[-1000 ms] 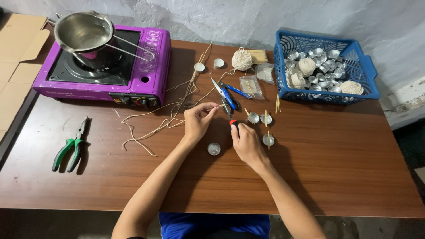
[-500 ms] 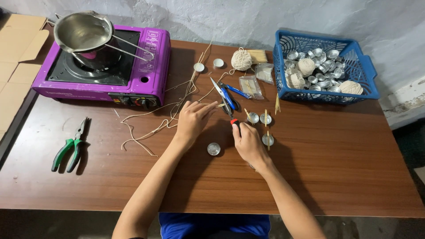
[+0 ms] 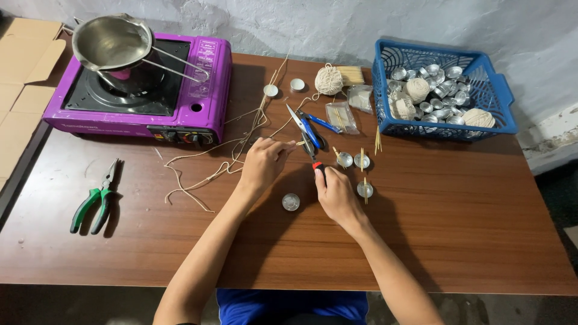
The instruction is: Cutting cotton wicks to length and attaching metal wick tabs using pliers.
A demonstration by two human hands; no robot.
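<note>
Two bare forearms, no sleeves reaching wrist or elbow, no watch, ring or bracelet to make out. Left hand [image 3: 263, 165] and right hand [image 3: 335, 194] ungloved, nails short and unpainted as far as can be told. Bright blue garment [image 3: 289, 304] at the bottom edge between the arms, plain, no print in view, with a dark strip below it, too cropped to identify.

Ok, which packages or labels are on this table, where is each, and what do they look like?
Clear plastic packet: mid-table by the blue-handled scissors, rectangular, holding pale sticks.
Second clear packet: beside the blue basket, crumpled.
Control-panel markings: right side of the purple stove, pale print.
Cardboard box: far left, flattened, tan.
</note>
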